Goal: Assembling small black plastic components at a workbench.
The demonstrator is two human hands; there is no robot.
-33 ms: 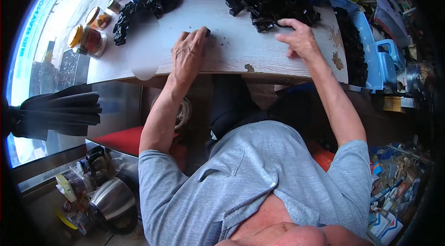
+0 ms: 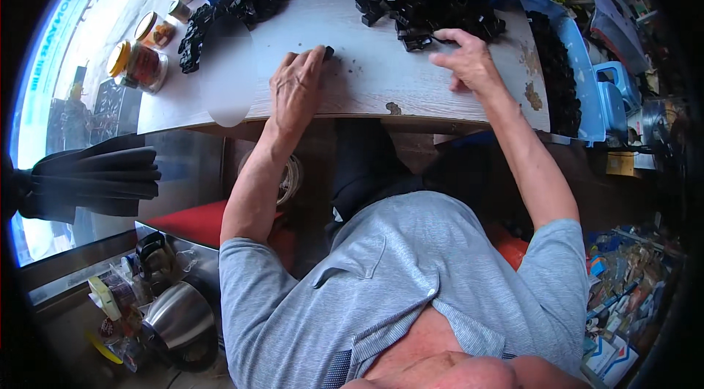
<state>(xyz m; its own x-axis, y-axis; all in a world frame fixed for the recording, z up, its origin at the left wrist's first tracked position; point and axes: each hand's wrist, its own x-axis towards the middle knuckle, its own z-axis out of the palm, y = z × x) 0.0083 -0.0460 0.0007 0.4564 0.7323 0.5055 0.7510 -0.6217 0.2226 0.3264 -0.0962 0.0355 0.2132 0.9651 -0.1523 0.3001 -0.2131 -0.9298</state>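
Pale wooden counter (image 2: 367,88), blue bins along its far edge. Jars (image 2: 139,59) sit far left, out of the way. Left hand (image 2: 297,88) lies flat, fingertips pinning a small black part (image 2: 329,52); right hand (image 2: 466,59), seemingly loosely curled, reaches the black clip pile (image 2: 418,11), nothing clearly gripped.

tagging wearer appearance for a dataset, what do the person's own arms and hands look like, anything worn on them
Both forearms are bare, and the left hand and right hand wear no gloves. No watch, ring or band shows. Short grey-blue sleeves of a finely striped polo shirt end above the elbows.
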